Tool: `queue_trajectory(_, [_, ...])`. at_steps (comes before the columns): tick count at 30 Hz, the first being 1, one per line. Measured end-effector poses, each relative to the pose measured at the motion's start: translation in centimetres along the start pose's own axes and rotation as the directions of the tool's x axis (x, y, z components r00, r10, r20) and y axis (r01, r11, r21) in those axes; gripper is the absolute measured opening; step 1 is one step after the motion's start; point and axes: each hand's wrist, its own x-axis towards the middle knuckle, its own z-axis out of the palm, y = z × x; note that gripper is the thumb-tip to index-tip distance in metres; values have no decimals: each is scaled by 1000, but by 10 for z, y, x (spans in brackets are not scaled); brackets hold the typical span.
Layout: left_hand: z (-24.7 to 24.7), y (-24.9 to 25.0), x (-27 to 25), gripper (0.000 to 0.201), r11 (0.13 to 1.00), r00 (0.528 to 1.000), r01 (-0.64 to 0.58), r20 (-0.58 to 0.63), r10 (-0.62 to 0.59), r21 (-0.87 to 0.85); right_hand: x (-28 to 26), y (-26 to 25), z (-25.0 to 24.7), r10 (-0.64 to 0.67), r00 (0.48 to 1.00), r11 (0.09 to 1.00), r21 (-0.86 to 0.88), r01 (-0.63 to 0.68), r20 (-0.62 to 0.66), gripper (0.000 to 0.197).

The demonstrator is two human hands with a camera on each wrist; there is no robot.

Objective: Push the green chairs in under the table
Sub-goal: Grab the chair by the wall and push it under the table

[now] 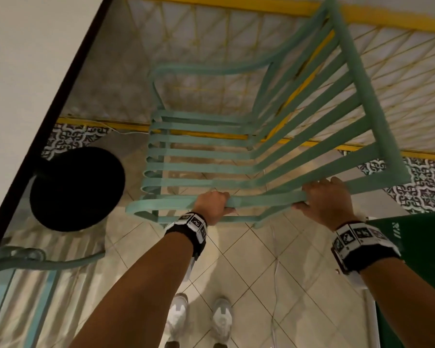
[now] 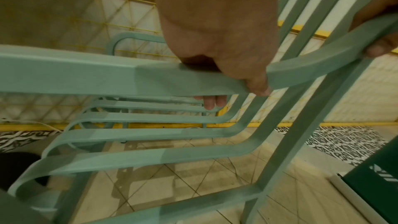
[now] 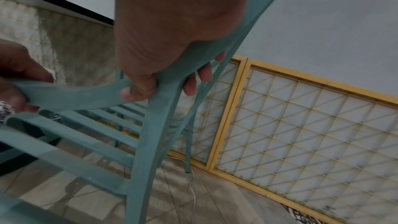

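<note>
Both hands on the green chair (image 1: 211, 156): left hand (image 1: 212, 205) and right hand (image 1: 324, 200) each curl fingers around the near armrest bar, apart from each other. Chair sits on the tiled floor (image 1: 249, 259) beside the glass table (image 1: 23, 71), seat facing the table's black base (image 1: 77, 188). Yellow lattice panel (image 3: 301, 117) behind it.
</note>
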Motion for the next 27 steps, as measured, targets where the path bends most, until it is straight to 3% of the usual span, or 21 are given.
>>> queue_trajectory(9, [-26, -85, -37, 38, 992, 999, 29, 16, -31, 126, 7, -94, -19, -45, 995, 994, 93, 53, -90, 50])
queue_trajectory(14, [-38, -124, -58, 36, 986, 997, 75, 23, -79, 150, 16, -142, -34, -51, 997, 996, 72, 55, -55, 46])
queue_trajectory(19, [-47, -161, -64, 34, 983, 991, 135, 5, -136, 128, 32, -172, -47, -56, 991, 994, 88, 67, -125, 45])
queue_trajectory(27, [-60, -199, -66, 39, 964, 982, 186, -31, -184, 191, 58, -209, -60, -82, 990, 991, 92, 93, -114, 45])
